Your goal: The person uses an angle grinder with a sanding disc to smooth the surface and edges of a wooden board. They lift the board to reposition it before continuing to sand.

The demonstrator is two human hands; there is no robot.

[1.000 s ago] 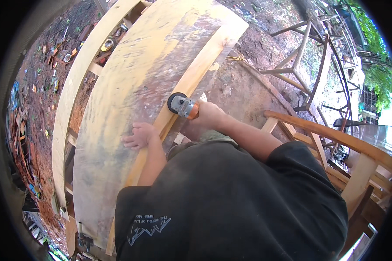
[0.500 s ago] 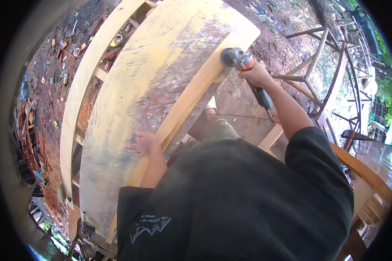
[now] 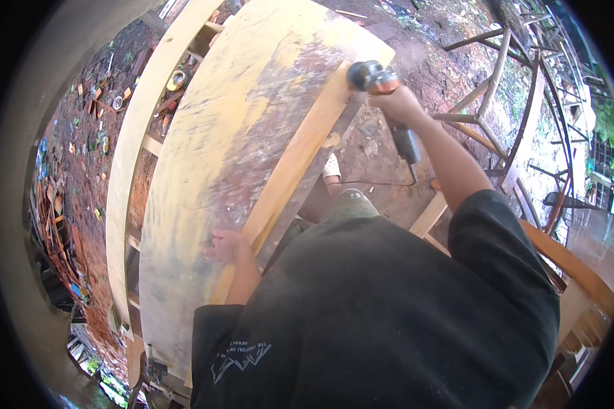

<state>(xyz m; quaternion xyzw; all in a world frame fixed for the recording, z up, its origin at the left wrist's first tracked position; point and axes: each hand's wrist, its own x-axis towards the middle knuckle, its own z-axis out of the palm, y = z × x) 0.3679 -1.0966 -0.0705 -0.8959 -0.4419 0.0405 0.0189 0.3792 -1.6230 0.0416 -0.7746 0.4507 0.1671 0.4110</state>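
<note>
A long pale wooden plank (image 3: 295,163) lies slantwise across a large worn workbench top (image 3: 196,184). An angle grinder (image 3: 405,144) with an orange and grey head is gripped in my right hand (image 3: 398,105), and its dark disc is at the plank's far end. Whether the disc touches the wood is hard to tell. Beside the nearer part of the plank, my left hand (image 3: 226,247) rests at the workbench surface, fingers stretched out and holding nothing. My left forearm crosses over the plank and hides some of it.
A curved pale wooden frame piece (image 3: 119,198) runs along the bench's left side. Clamp-like hardware (image 3: 155,368) sits at the bench's near left corner. On the right stand metal frames (image 3: 486,102) and an orange-brown curved wooden piece (image 3: 573,262). A cord (image 3: 375,183) trails near my foot.
My right hand and the grinder have shifted slightly toward the plank's far tip. The left hand stays beside the plank, and the whole view has turned a little.
</note>
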